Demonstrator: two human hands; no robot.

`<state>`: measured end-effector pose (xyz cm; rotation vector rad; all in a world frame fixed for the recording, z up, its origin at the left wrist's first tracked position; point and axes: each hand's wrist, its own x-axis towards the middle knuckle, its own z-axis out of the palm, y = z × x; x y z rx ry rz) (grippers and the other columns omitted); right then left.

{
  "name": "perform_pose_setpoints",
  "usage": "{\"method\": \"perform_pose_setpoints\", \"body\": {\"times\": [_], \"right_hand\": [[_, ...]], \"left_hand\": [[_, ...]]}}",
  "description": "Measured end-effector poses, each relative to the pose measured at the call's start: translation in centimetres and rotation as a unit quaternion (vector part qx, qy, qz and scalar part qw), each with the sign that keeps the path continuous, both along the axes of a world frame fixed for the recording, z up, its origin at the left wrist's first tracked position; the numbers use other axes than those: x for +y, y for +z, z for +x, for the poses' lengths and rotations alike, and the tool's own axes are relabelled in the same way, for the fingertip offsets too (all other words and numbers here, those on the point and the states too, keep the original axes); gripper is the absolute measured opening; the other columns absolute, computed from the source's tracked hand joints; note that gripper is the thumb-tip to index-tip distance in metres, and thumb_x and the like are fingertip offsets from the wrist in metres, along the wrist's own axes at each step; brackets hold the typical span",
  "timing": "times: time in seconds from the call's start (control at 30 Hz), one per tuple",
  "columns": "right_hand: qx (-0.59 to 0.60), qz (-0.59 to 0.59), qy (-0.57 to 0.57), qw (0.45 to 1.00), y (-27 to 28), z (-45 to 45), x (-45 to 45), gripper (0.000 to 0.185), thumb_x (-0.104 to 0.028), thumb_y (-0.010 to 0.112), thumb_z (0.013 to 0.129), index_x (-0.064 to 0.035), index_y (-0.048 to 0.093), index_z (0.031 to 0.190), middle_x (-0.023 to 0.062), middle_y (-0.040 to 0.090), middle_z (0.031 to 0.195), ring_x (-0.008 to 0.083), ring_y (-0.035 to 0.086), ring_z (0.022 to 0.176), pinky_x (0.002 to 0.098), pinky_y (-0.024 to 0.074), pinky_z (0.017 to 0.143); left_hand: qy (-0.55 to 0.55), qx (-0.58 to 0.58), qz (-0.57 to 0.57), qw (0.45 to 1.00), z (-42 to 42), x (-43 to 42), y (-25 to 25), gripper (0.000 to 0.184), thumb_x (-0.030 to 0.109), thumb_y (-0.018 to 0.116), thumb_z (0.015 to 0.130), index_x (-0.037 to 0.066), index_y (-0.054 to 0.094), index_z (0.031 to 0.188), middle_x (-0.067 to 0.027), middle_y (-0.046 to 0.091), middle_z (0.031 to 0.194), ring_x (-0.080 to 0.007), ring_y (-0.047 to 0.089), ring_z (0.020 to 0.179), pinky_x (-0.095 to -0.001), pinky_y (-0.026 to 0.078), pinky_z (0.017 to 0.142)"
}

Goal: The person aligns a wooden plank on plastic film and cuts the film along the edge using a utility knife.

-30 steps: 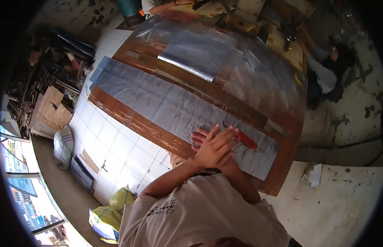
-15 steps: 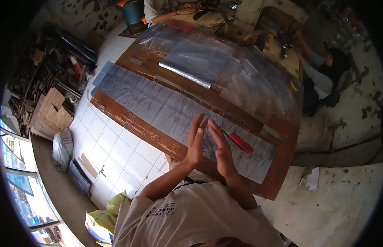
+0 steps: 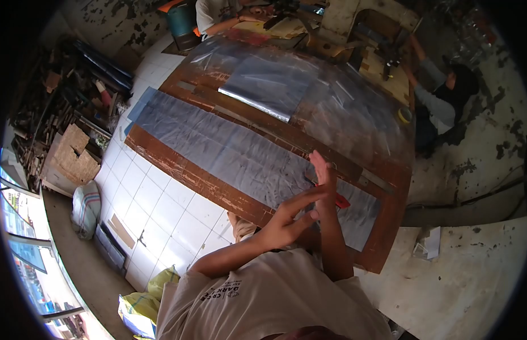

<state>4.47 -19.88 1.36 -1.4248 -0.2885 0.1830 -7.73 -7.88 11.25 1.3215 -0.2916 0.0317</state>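
Note:
My left hand [image 3: 290, 220] reaches across in front of my body with its fingers stretched, at the right wrist. It looks to touch the wrist, and nothing is in it. My right hand [image 3: 323, 173] is raised above the table, fingers stretched and pointing away from me, holding nothing. Behind it lies a red-handled cutter [image 3: 341, 201], partly hidden by the hand. The cutter rests on a long strip of clear plastic sheet [image 3: 212, 141], which lies along the near side of the brown table [image 3: 178, 170].
A metal-edged bar [image 3: 257, 127] lies along the table beyond the strip. More plastic sheets [image 3: 269, 85] cover the far side, with a yellow tape roll [image 3: 405, 116] at the right. Two people sit at machines behind. Scrap wood [image 3: 73, 153] is piled at left.
My hands were raised side by side, palms facing. The right hand has shifted right, now covering part of the cutter, while the left has dropped and turned across to the right wrist.

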Motion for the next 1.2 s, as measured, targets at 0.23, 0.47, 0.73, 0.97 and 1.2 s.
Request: {"method": "perform_pose_setpoints", "body": {"times": [0.23,0.47,0.73,0.97,1.2], "right_hand": [[0.308,0.4,0.317,0.803,-7.2,-7.1,2.6,0.08,-0.063,0.028,0.105,-0.0022,0.033,0.156,0.0183,0.042,0.156,0.0307,0.039,0.145,0.0452,0.0284,0.121],[0.313,0.273,0.182,0.891,5.0,-9.0,2.7,0.085,-0.065,0.029,0.104,-0.0012,0.021,0.159,0.0154,0.024,0.164,0.0292,0.026,0.153,0.0419,0.0239,0.123],[-0.418,-0.129,0.152,0.886,7.6,-9.4,4.7,0.057,-0.036,0.039,0.104,0.0028,0.053,0.143,0.0262,0.044,0.153,0.0404,0.038,0.145,0.0548,0.0254,0.119],[-0.46,-0.15,0.035,0.874,5.7,-8.1,5.2,0.06,-0.047,0.035,0.102,-0.0072,0.063,0.138,0.027,0.046,0.152,0.0456,0.039,0.143,0.065,0.0218,0.114],[-0.44,-0.199,-0.019,0.875,7.0,-5.4,3.5,0.073,-0.059,0.028,0.103,-0.0057,0.055,0.145,0.0249,0.034,0.16,0.0448,0.023,0.152,0.0634,0.0057,0.12]], "left_hand": [[0.089,-0.338,0.326,0.878,3.2,1.8,-6.8,0.037,0.021,0.059,0.091,0.002,0.071,0.12,-0.023,0.053,0.148,-0.0388,0.047,0.141,-0.0547,0.028,0.118],[0.134,-0.448,0.483,0.74,4.7,7.4,-7.7,0.051,0.038,0.036,0.104,0.004,0.064,0.13,-0.0251,0.054,0.145,-0.0411,0.051,0.137,-0.0581,0.023,0.12],[0.089,0.139,-0.361,0.918,4.5,3.0,-7.4,0.067,0.056,0.035,0.107,0.007,0.041,0.153,-0.0176,0.04,0.158,-0.0349,0.041,0.144,-0.0483,0.026,0.121],[-0.082,0.103,-0.496,0.858,3.5,0.5,-14.7,0.081,0.061,0.034,0.103,0.004,0.025,0.16,-0.0229,0.031,0.161,-0.0402,0.035,0.147,-0.0502,0.03,0.119],[0.009,0.11,-0.272,0.956,0.5,0.4,-2.1,0.077,0.059,0.028,0.107,0.004,0.024,0.16,-0.0162,0.027,0.165,-0.0328,0.026,0.153,-0.0462,0.02,0.124]]}}
